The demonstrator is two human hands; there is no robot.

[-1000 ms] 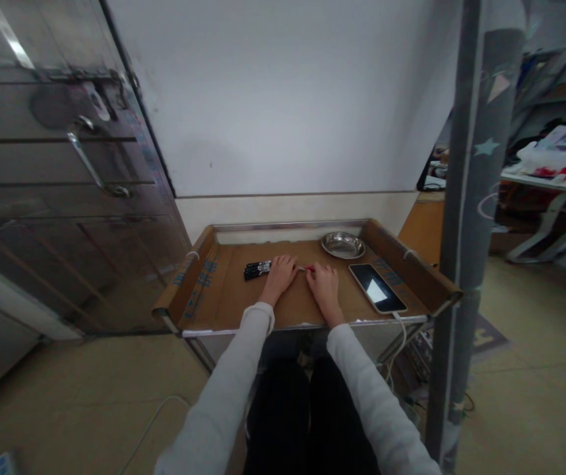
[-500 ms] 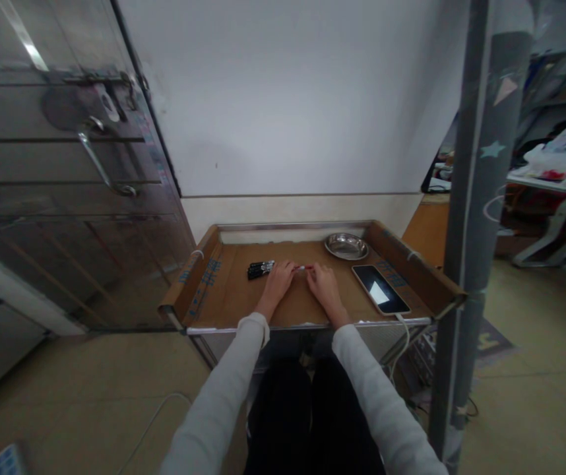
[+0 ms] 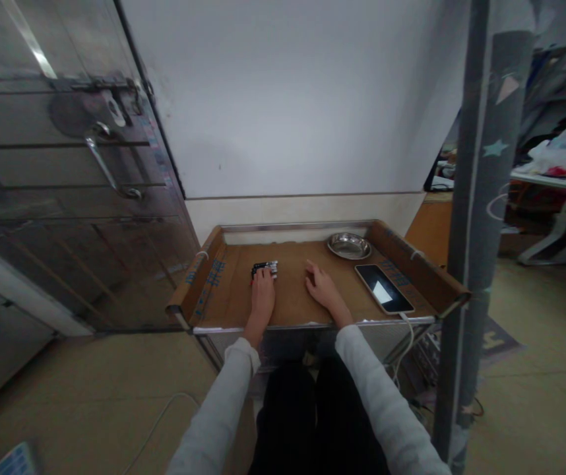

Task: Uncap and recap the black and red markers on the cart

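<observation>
My left hand [image 3: 262, 291] lies on the cardboard-lined tray table [image 3: 307, 310], its fingertips touching a small bunch of black pens [image 3: 264, 268]. Its fingers point forward; I cannot make out whether they pinch a pen. My right hand [image 3: 320, 285] rests on the cardboard to the right, fingers loosely spread, with nothing seen in it. Both arms wear light grey sleeves.
A metal dish [image 3: 349, 245] stands at the tray's back right. A phone [image 3: 384, 287] with a lit screen lies at the right, a white cable hanging from it. A grey pole [image 3: 471, 224] stands at the right, a metal door [image 3: 65, 171] at the left.
My left hand has moved left to the bunch of black pens. The red-tipped pen held between both hands is no longer seen. My right hand has let go and lies flat.
</observation>
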